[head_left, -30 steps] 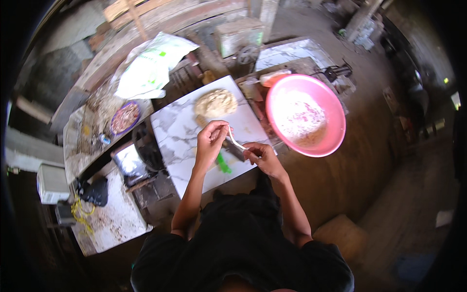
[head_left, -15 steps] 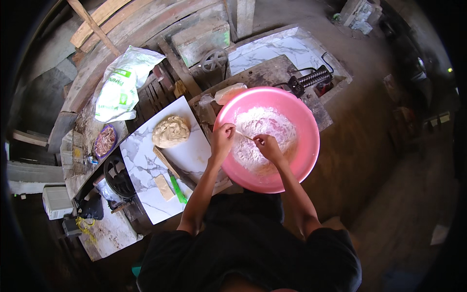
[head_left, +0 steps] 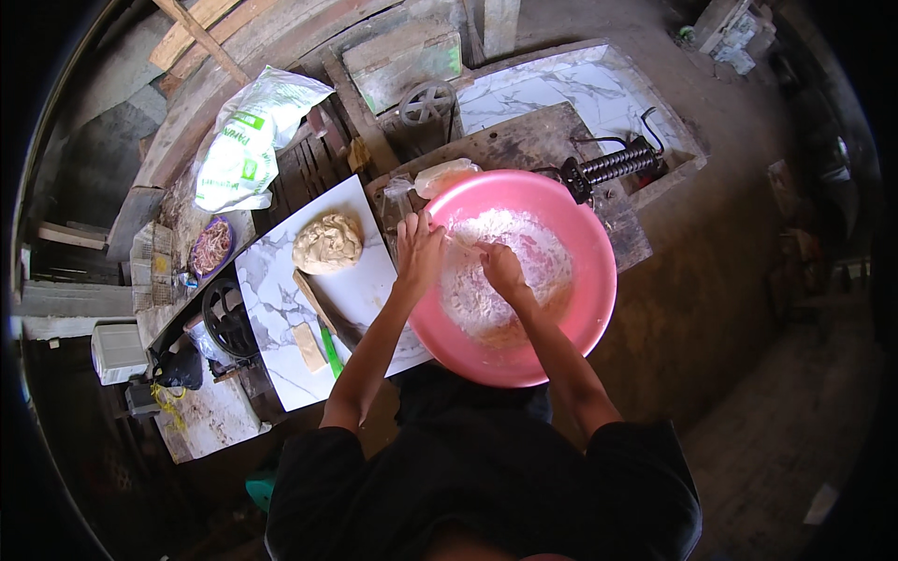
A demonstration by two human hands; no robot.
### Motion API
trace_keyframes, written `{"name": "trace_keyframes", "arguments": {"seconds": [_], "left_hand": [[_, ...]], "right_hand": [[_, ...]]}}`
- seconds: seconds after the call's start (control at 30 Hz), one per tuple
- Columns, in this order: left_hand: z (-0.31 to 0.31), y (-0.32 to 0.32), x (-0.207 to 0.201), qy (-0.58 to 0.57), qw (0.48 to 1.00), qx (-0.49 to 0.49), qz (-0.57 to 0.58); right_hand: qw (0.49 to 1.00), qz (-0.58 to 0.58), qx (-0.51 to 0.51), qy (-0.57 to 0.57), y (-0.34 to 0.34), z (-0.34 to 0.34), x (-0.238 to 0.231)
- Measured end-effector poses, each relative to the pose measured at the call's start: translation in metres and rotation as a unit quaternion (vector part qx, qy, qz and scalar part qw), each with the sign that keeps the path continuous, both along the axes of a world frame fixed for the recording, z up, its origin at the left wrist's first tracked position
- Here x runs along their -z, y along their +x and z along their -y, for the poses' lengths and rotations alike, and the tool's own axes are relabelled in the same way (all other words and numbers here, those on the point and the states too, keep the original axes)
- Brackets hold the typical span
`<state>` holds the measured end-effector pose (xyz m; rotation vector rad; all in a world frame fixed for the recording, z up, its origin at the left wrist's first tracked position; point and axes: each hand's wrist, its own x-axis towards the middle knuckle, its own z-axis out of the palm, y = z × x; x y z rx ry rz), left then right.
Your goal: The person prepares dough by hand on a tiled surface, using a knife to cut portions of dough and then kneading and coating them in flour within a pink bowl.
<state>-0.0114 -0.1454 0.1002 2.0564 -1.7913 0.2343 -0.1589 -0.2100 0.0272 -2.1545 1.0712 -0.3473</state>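
Note:
A large pink basin point(head_left: 599, 280) holds a bed of white flour point(head_left: 486, 290). My left hand point(head_left: 418, 251) is at the basin's left rim with its fingers curled. My right hand point(head_left: 502, 268) is over the flour, its fingers pinched together. Between the two hands runs a thin pale strip point(head_left: 464, 244), perhaps dough; its ends are hidden in my fingers. Left of the basin, a lump of dough point(head_left: 327, 244) rests on a white marble-patterned board point(head_left: 267, 280). Near it lie a wooden stick point(head_left: 316, 297), a green-handled tool point(head_left: 331, 352) and a flat beige piece point(head_left: 307, 346).
A clear plastic bag point(head_left: 445, 178) touches the basin's far side. Behind it is a machine with a black spring point(head_left: 613, 168) and a handwheel point(head_left: 427, 103). A white-and-green sack point(head_left: 238, 159) and a purple-rimmed bowl point(head_left: 213, 248) of shredded food are at the left.
My left hand has shifted slightly left and up to the basin's rim, its back now turned more upward. My right hand has moved slightly left. The whole view has shifted a little.

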Motion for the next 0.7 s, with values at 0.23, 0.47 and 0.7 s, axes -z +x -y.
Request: {"name": "trace_keyframes", "arguments": {"seconds": [0.23,0.47,0.7], "left_hand": [[0.007,0.012,0.002,-0.001,1.0,0.01,-0.023],[-0.007,0.014,-0.014,0.018,0.999,0.011,-0.043],[0.013,0.02,0.0,0.02,0.996,0.076,0.035]], "right_hand": [[0.999,0.032,0.02,-0.011,0.001,0.01,0.0],[0.988,0.106,-0.03,0.111,-0.007,0.01,-0.01],[0.995,-0.005,-0.055,-0.088,0.005,0.022,0.015]]}}
